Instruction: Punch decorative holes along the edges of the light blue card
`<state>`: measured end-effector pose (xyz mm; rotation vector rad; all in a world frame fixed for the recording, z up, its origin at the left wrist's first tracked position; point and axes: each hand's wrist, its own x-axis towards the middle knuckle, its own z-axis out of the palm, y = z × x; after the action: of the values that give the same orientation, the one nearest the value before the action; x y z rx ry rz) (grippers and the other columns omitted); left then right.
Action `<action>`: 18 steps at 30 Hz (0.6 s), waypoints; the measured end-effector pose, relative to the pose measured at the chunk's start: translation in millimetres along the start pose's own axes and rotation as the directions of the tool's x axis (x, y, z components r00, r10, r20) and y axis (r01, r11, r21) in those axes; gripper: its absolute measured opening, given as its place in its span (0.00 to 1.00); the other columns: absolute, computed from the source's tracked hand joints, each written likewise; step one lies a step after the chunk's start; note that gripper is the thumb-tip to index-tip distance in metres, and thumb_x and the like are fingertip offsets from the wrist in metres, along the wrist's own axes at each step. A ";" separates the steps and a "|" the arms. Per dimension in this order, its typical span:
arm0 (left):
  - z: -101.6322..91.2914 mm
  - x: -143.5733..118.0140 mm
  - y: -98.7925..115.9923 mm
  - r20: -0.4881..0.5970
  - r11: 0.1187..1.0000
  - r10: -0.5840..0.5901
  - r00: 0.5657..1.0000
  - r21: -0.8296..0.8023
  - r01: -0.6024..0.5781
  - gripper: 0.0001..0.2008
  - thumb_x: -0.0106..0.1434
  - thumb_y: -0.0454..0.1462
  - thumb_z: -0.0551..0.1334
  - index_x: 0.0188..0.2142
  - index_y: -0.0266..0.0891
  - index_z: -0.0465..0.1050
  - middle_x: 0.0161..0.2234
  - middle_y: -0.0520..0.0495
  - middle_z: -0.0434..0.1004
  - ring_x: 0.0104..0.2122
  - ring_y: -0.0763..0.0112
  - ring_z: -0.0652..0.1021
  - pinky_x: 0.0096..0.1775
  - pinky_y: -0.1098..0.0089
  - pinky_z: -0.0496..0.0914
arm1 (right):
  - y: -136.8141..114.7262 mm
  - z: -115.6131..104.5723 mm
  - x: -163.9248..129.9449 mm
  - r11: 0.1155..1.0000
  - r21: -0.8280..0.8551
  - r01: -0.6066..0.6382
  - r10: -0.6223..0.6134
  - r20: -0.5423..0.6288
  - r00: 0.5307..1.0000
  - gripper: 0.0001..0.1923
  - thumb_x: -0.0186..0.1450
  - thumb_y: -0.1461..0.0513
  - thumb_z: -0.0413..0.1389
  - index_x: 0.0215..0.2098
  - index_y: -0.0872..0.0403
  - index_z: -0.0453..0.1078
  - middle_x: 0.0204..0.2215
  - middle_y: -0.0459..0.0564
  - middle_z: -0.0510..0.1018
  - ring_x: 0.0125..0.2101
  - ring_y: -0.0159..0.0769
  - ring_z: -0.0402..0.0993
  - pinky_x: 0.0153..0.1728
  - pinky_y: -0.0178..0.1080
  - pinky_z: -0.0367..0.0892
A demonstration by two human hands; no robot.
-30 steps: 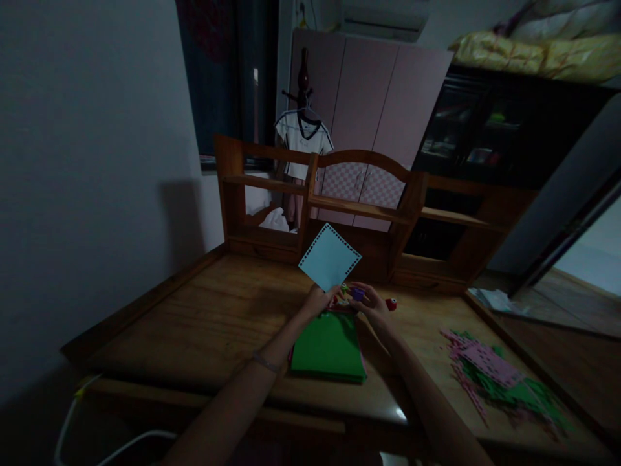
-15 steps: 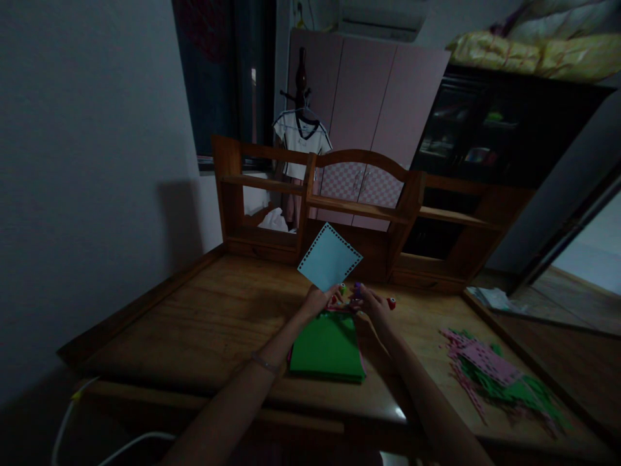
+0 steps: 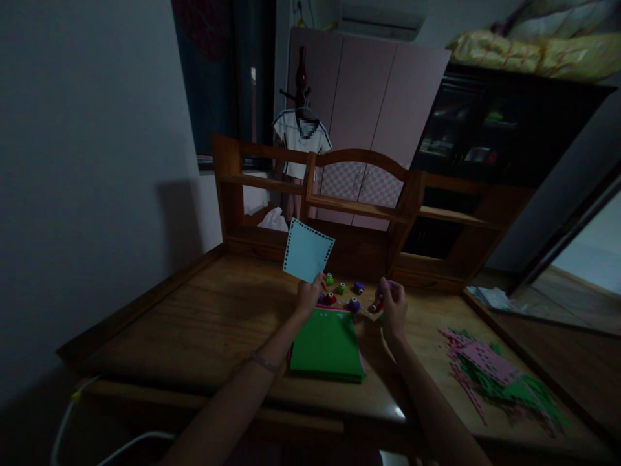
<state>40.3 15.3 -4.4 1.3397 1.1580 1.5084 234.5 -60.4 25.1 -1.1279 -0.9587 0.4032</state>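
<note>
My left hand [image 3: 310, 294] is closed on the lower corner of a light blue paper sheet [image 3: 306, 251], which stands up tilted and has small holes punched along its edges. My right hand [image 3: 394, 305] is pinched at the right, with a small purple craft punch [image 3: 381, 291] at its fingertips, partly hidden. Between the hands lie several small punches, among them a green punch [image 3: 341, 288], a red punch [image 3: 330, 298] and a purple punch [image 3: 354, 304]. Just in front of them is a stack of green sheets [image 3: 327, 346] with pink edges showing beneath.
A pile of pink and green paper cut-offs [image 3: 499, 375] lies on the right of the wooden desk [image 3: 194, 323]. Wooden shelving [image 3: 356, 207] rises along the back edge. A white cable [image 3: 63, 421] hangs at the front left.
The blue sheet has swung leftwards and turned in my left hand. My right hand has moved right, away from the sheet, uncovering the small punches between the hands.
</note>
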 end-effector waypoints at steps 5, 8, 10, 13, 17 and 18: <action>-6.7 1.9 0.2 -0.076 0.999 0.041 0.996 0.015 -0.040 0.21 0.61 0.50 0.53 0.26 0.37 0.72 0.19 0.49 0.72 0.19 0.74 0.71 0.23 0.75 0.61 | -4.7 -4.0 1.6 0.981 -0.164 0.100 -0.119 -0.105 0.987 0.24 0.59 0.47 0.58 0.44 0.54 0.64 0.33 0.49 0.74 0.29 0.33 0.71 0.31 0.34 0.66; -7.0 3.4 -2.2 -0.110 0.999 0.047 0.993 -0.010 -0.048 0.21 0.61 0.51 0.53 0.29 0.37 0.72 0.21 0.49 0.73 0.20 0.74 0.71 0.24 0.75 0.61 | -5.0 -3.4 -1.9 0.975 -0.195 0.105 -0.116 -0.043 0.992 0.26 0.58 0.46 0.57 0.47 0.54 0.63 0.36 0.51 0.74 0.30 0.35 0.71 0.29 0.35 0.66; -6.9 4.3 -3.4 -0.119 0.999 0.050 0.992 -0.008 -0.051 0.21 0.62 0.51 0.52 0.30 0.37 0.72 0.21 0.49 0.73 0.20 0.74 0.71 0.24 0.75 0.61 | -3.9 -2.7 -4.5 0.979 -0.187 0.086 -0.087 0.001 0.996 0.27 0.59 0.45 0.56 0.48 0.53 0.63 0.37 0.51 0.74 0.29 0.36 0.71 0.25 0.35 0.66; -7.7 4.3 -2.7 -0.130 0.998 0.056 0.990 0.014 -0.055 0.21 0.63 0.51 0.50 0.30 0.37 0.72 0.21 0.49 0.73 0.21 0.73 0.71 0.25 0.75 0.62 | -0.7 -2.6 -5.2 0.985 -0.161 0.062 -0.058 0.032 0.998 0.27 0.59 0.43 0.53 0.47 0.53 0.63 0.36 0.51 0.75 0.28 0.36 0.70 0.23 0.35 0.65; -9.0 2.8 0.8 -0.133 0.999 0.041 0.990 0.023 -0.038 0.22 0.63 0.51 0.49 0.31 0.37 0.72 0.21 0.49 0.74 0.20 0.73 0.70 0.24 0.73 0.61 | 8.1 -3.5 -0.6 0.974 -0.205 0.095 -0.088 0.043 0.995 0.24 0.61 0.44 0.53 0.44 0.53 0.66 0.37 0.53 0.76 0.31 0.38 0.71 0.30 0.37 0.65; -9.2 2.5 1.5 -0.134 0.999 0.042 0.990 0.027 -0.039 0.22 0.63 0.51 0.49 0.31 0.37 0.72 0.21 0.49 0.74 0.20 0.73 0.70 0.24 0.73 0.61 | 11.7 -3.9 0.7 0.964 -0.244 0.109 -0.097 0.061 0.993 0.24 0.60 0.44 0.53 0.43 0.54 0.67 0.37 0.53 0.76 0.33 0.39 0.71 0.31 0.37 0.64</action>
<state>30.9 16.1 -2.5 1.3007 1.2430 1.6407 240.2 -57.3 14.5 -1.2915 -1.1287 0.2311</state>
